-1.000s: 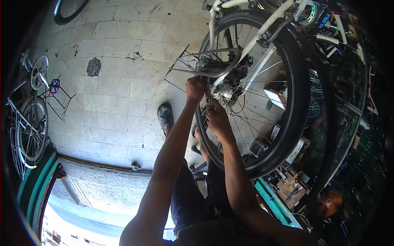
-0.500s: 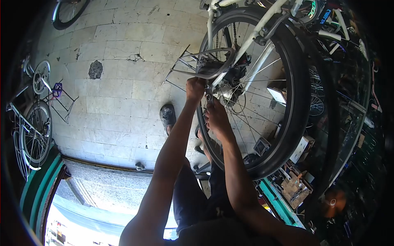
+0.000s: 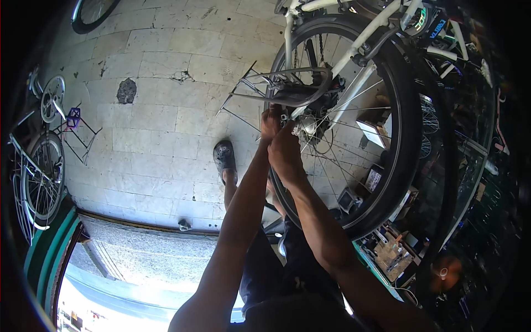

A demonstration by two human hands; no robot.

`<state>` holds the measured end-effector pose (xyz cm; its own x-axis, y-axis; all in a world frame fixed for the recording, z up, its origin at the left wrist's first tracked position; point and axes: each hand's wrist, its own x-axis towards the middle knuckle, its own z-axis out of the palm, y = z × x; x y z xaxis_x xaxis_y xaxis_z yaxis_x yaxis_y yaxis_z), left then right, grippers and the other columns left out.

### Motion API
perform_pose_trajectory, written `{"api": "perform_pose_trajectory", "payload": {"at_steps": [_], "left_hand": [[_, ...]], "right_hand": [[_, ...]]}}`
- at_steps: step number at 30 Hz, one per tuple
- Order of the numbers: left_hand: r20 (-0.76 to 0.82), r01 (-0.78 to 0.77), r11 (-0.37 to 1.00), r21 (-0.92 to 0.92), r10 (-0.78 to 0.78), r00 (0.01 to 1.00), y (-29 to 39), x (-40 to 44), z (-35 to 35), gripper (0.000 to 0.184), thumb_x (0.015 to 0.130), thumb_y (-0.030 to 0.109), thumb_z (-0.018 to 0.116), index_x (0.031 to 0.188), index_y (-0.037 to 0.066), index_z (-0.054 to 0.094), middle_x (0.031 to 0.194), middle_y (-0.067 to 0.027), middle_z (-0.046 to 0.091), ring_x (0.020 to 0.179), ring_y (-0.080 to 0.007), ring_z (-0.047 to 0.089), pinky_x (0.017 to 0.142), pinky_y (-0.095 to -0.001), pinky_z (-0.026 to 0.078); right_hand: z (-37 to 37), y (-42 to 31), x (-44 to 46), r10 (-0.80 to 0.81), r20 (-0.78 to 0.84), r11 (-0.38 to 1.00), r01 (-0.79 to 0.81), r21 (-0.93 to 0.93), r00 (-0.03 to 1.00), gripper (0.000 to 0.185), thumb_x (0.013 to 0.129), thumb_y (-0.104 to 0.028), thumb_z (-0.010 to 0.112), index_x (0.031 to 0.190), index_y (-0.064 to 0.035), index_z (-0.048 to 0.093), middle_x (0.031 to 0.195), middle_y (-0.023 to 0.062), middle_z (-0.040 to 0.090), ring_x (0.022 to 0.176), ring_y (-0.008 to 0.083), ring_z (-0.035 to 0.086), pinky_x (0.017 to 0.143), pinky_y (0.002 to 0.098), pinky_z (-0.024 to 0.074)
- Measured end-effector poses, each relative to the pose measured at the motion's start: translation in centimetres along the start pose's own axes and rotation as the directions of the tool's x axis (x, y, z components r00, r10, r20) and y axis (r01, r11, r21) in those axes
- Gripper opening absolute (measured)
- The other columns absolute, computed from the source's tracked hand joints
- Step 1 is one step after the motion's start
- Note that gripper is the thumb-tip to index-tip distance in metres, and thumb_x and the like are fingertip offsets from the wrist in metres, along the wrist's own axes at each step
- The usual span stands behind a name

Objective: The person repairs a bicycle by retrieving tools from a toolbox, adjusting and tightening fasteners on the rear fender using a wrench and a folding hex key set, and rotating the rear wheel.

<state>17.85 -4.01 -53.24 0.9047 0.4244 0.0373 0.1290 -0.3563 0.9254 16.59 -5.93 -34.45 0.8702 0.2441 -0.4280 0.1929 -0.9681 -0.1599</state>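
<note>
A bicycle with a white frame [image 3: 354, 48] stands in front of me, its large black-tyred wheel [image 3: 408, 127] to the right of my arms. My left hand [image 3: 270, 126] is closed at the wheel's near side, just below a grey metal tube rack [image 3: 301, 103]; what its fingers grip is hidden. Against it, slightly lower, my right hand [image 3: 285, 152] is wrapped round a small metal wrench, mostly covered by the hand. The wheel hub and sprockets [image 3: 310, 128] lie just right of my hands.
Another bicycle [image 3: 45, 174] with a purple pedal [image 3: 73, 117] stands at the left. Part of a wheel [image 3: 91, 16] shows at top left. A tray of tools [image 3: 394, 255] and an orange fan [image 3: 445, 274] are at lower right. My shoe [image 3: 224, 157] rests on the tiled floor [image 3: 160, 119].
My right hand has moved up beside my left, turning so its back faces me and hiding most of the wrench. The view has shifted slightly.
</note>
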Motion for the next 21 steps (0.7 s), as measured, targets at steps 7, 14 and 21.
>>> {"api": "perform_pose_trajectory", "payload": {"at_steps": [7, 14, 21], "left_hand": [[-0.026, 0.064, 0.971, -0.229, -0.071, 0.997, 1.1, 0.4, -0.3, 0.034, 0.087, 0.030, 0.063, 0.108, 0.003, 0.063, 0.086, -0.0185, 0.067, 0.077, -0.0404, 0.064, 0.068, -0.0474, 0.050], [0.215, 0.476, 0.800, -0.366, -0.424, 0.880, 6.1, 2.8, -5.3, 0.052, 0.097, 0.048, 0.056, 0.084, 0.000, 0.070, 0.068, -0.0188, 0.065, 0.067, -0.0380, 0.065, 0.062, -0.0437, 0.047], [0.084, 0.375, 0.845, -0.382, -0.372, 0.924, 8.0, 2.9, -4.6, 0.036, 0.089, 0.030, 0.069, 0.076, -0.003, 0.067, 0.060, -0.0114, 0.058, 0.058, -0.0162, 0.050, 0.057, -0.0360, 0.042]], "right_hand": [[1.5, 0.0, 0.7, 0.153, 0.039, 0.983, -0.156, 0.097, 0.987, 0.048, 0.088, -0.006, 0.060, 0.121, 0.0143, 0.033, 0.084, 0.0326, 0.064, 0.079, 0.0452, 0.069, 0.065, 0.0466, 0.0589], [0.5, 2.8, -1.7, 0.186, 0.195, 0.809, -0.263, 0.525, 0.963, 0.036, 0.097, -0.015, 0.045, 0.129, -0.0026, 0.033, 0.085, 0.0293, 0.061, 0.080, 0.0464, 0.063, 0.069, 0.0550, 0.0491], [-19.0, -0.1, -8.3, -0.088, 0.237, 0.950, 0.010, 0.311, 0.967, 0.030, 0.098, -0.011, 0.049, 0.126, -0.0069, 0.038, 0.078, 0.0215, 0.060, 0.070, 0.0404, 0.062, 0.063, 0.0511, 0.0461]]}}
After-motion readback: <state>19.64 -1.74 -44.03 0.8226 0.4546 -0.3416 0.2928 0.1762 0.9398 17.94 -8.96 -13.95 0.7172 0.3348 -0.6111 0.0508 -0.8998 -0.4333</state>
